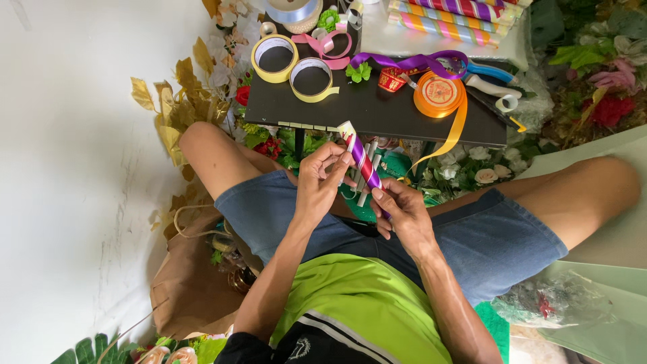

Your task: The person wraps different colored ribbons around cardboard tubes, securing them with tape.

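Observation:
I sit cross-legged on the floor and hold a thin tube (362, 160) wrapped in purple, pink and white ribbon stripes over my lap. My left hand (322, 178) pinches its upper part with the fingertips. My right hand (403, 214) grips its lower end. The tube tilts up and to the left, its white tip just below the front edge of a low black table (377, 111).
On the table lie two yellow tape rolls (293, 67), an orange ribbon spool (439, 94) with a hanging tail, purple ribbon (411, 62), pink ribbon and a blue-handled tool (490, 70). Striped wrapped tubes (451, 17) lie behind. Artificial flowers, gold leaves, a brown paper bag (192, 283) surround me.

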